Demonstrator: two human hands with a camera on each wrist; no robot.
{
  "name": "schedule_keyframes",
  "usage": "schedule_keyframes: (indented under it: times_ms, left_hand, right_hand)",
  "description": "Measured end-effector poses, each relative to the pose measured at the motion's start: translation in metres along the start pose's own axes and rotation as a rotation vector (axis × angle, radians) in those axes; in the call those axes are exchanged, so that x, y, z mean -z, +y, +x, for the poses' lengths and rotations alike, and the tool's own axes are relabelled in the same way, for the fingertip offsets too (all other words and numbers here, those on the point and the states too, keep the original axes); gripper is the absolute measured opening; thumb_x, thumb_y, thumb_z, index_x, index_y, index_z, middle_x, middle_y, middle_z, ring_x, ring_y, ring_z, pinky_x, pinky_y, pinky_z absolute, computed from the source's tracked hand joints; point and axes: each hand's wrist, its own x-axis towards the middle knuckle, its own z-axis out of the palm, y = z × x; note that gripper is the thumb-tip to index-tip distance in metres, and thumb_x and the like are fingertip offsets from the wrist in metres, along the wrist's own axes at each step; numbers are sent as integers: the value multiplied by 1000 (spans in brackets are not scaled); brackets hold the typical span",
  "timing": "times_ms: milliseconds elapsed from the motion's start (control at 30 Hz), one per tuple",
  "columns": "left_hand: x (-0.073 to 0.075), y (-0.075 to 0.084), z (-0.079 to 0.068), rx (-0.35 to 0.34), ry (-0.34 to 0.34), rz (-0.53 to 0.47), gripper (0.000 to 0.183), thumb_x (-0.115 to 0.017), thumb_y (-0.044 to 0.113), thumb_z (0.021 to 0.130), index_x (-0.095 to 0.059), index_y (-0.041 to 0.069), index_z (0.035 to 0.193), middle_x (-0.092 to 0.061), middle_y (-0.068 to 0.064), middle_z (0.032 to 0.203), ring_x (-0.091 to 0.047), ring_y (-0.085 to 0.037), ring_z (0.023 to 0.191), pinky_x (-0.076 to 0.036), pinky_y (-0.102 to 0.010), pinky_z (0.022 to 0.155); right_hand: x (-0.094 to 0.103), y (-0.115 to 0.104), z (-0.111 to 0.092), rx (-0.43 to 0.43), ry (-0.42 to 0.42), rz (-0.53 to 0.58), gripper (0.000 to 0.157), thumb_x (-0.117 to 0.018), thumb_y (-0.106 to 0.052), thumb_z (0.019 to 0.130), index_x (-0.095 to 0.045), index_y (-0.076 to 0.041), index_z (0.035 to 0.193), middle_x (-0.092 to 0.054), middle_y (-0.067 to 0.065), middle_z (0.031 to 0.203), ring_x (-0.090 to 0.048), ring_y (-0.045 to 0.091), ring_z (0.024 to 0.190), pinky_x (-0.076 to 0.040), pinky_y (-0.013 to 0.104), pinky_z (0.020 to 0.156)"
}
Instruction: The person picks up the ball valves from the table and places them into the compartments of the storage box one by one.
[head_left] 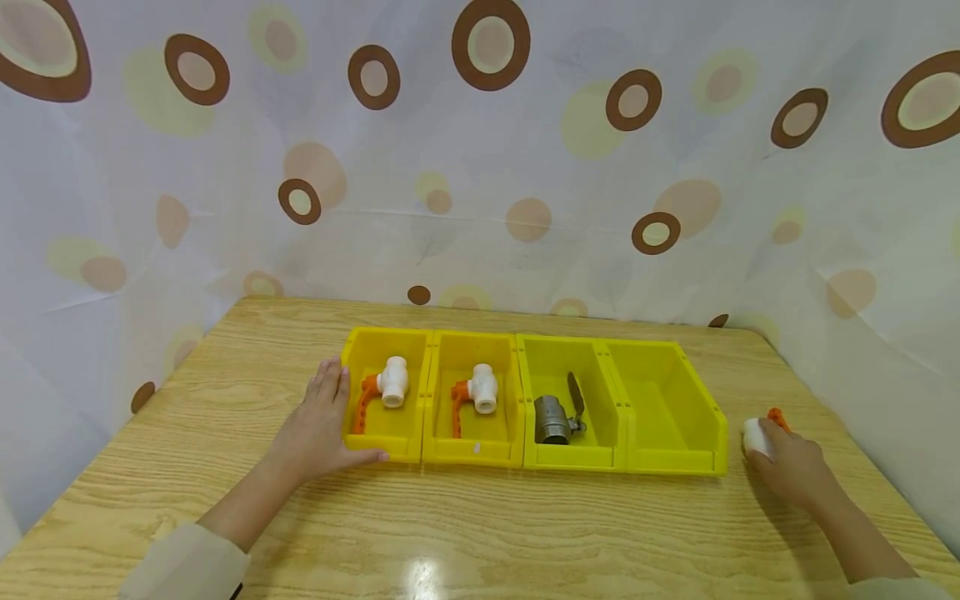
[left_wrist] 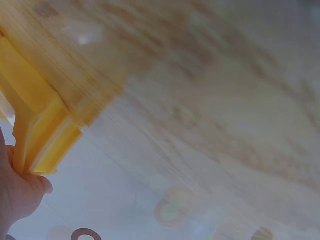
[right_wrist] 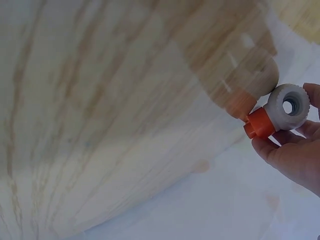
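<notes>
My left hand (head_left: 318, 429) rests on the left end of a row of yellow bins (head_left: 382, 451), its fingers straight along the outer side and its thumb across the front. The left wrist view shows the yellow bin's corner (left_wrist: 37, 125) beside the thumb. To the right of the row, my right hand (head_left: 798, 471) pinches a white plastic ball valve (head_left: 756, 439) with an orange handle, low over the table. In the right wrist view the valve's round open end (right_wrist: 290, 106) shows between thumb and fingers.
Similar white valves lie in the two left bins, one (head_left: 393, 382) in the first and one (head_left: 483, 389) in the second. A metal ball valve (head_left: 552, 420) with a dark lever is in the third. The wooden table (head_left: 480, 533) meets a patterned curtain (head_left: 480, 167) behind.
</notes>
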Motion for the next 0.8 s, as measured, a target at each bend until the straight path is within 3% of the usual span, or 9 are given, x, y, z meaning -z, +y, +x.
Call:
schedule_keyframes:
  times_ms: [200,400,567,800]
  left_hand:
    - [0,0,0,2,-1,-2,118,-69,62,66,-23,-19,137,-18,-37,146,-16,-48,138,-24,-54,111]
    - [-1,0,-1,9,-6,-2,117,-69,63,67,-23,-19,138,-18,-37,146,-16,-48,138,-27,-54,110]
    - [-1,1,-1,18,-17,-6,117,-69,63,67,-22,-18,138,-17,-36,147,-15,-47,138,-25,-53,111]
    - [0,1,0,16,-21,1,117,-68,63,67,-22,-18,138,-17,-36,147,-15,-47,138,-24,-53,111]
  right_hand:
    - [-2,3,1,-35,-7,40,55,-52,-13,90,-33,26,123,-45,49,108,-47,61,92,-40,64,73]
    - [-1,2,-2,-79,-11,71,60,-49,-17,92,-29,29,124,-37,53,112,-40,66,96,-39,68,77]
    - [1,2,0,-117,-41,92,62,-44,-23,94,-28,28,126,-36,54,111,-40,67,95,-41,65,73]
    - [3,6,2,-108,-49,120,59,-44,-25,94,-34,27,121,-50,46,100,-54,48,82,-47,51,66]
